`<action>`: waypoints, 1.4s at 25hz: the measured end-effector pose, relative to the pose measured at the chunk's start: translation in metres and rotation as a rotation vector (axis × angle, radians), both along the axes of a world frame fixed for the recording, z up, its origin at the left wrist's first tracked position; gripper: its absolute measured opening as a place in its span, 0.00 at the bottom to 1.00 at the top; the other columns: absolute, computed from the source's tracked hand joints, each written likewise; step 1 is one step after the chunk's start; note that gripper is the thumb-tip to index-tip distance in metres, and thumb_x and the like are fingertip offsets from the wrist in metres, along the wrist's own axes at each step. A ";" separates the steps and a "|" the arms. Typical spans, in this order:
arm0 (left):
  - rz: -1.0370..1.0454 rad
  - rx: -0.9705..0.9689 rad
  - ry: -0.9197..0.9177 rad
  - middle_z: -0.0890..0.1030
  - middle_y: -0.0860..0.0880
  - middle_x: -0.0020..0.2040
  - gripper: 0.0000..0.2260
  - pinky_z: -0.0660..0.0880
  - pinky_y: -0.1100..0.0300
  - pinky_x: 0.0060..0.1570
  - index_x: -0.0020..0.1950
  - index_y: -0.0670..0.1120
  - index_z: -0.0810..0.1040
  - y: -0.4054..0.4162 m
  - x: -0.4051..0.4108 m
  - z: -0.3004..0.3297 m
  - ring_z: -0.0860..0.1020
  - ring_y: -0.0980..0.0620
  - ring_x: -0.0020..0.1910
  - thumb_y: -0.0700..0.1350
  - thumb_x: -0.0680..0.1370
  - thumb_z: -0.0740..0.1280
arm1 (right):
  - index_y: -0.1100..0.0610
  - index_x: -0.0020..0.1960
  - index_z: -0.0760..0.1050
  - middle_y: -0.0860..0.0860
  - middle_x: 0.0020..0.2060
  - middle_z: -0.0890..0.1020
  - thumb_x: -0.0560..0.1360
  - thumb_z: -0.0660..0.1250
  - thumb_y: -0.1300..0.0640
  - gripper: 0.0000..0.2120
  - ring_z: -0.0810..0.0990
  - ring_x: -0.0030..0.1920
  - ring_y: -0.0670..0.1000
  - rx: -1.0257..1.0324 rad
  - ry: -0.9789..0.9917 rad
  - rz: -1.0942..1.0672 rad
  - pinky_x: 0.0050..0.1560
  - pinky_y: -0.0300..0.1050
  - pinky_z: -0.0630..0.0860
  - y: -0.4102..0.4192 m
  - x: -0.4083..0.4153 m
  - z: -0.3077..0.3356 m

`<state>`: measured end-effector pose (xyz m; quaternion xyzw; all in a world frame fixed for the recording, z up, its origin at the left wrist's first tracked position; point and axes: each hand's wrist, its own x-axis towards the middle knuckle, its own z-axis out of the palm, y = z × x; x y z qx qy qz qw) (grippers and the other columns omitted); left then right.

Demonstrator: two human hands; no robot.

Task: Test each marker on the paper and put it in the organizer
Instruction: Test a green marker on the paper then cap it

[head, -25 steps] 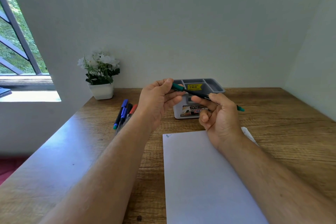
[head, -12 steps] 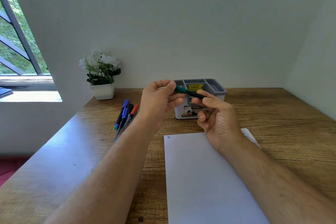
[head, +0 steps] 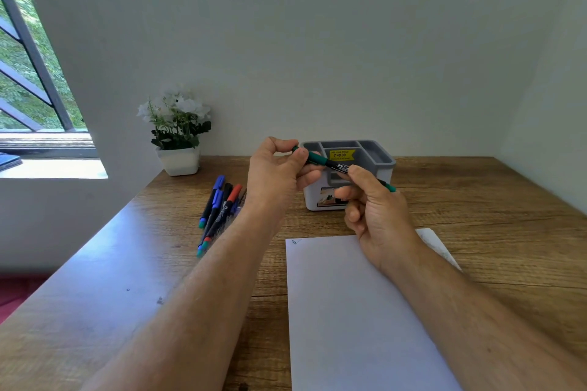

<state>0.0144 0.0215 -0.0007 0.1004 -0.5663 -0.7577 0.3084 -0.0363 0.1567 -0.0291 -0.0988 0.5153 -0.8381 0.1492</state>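
both hands held the green marker (head: 336, 165) in the air just in front of the organizer (head: 379, 165). the left hand (head: 276, 174) pinched its green cap end, and the right hand (head: 374, 209) gripped the black barrel between thumb and fingers. the step looked like capping or uncapping (which of the two could not be told). the paper (head: 359, 311) lay nearer than the organizer, with a small mark at its far corner. more markers (head: 219, 209) lay left of the organizer. next would likely come a stroke on the paper or a drop into a compartment.
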 end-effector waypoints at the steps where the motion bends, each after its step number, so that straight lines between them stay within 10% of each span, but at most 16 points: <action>1: 0.007 -0.012 0.008 0.84 0.39 0.46 0.05 0.81 0.63 0.35 0.52 0.45 0.73 0.000 0.000 0.000 0.86 0.47 0.42 0.37 0.80 0.66 | 0.53 0.37 0.85 0.54 0.30 0.84 0.74 0.73 0.52 0.08 0.69 0.19 0.45 -0.003 -0.002 0.007 0.19 0.35 0.61 0.000 0.000 0.001; 19: 0.183 -0.084 0.210 0.82 0.41 0.50 0.17 0.81 0.59 0.42 0.58 0.49 0.70 0.028 -0.004 -0.001 0.85 0.50 0.43 0.33 0.76 0.70 | 0.57 0.46 0.86 0.52 0.27 0.79 0.72 0.72 0.42 0.18 0.69 0.22 0.45 0.028 0.007 0.123 0.22 0.36 0.65 -0.002 -0.008 -0.005; 25: 0.547 -0.448 0.462 0.83 0.54 0.49 0.18 0.81 0.59 0.48 0.55 0.58 0.72 0.012 0.002 0.015 0.84 0.54 0.47 0.36 0.77 0.71 | 0.57 0.43 0.86 0.53 0.27 0.78 0.74 0.70 0.43 0.18 0.69 0.22 0.46 0.119 0.032 0.127 0.22 0.37 0.65 -0.004 -0.006 -0.005; 35: 0.446 -0.794 0.017 0.82 0.51 0.48 0.19 0.74 0.76 0.34 0.65 0.56 0.74 -0.013 -0.043 0.021 0.80 0.63 0.42 0.37 0.79 0.67 | 0.56 0.43 0.86 0.52 0.26 0.78 0.74 0.68 0.40 0.20 0.69 0.23 0.46 0.204 0.075 0.104 0.22 0.36 0.64 -0.005 -0.003 -0.003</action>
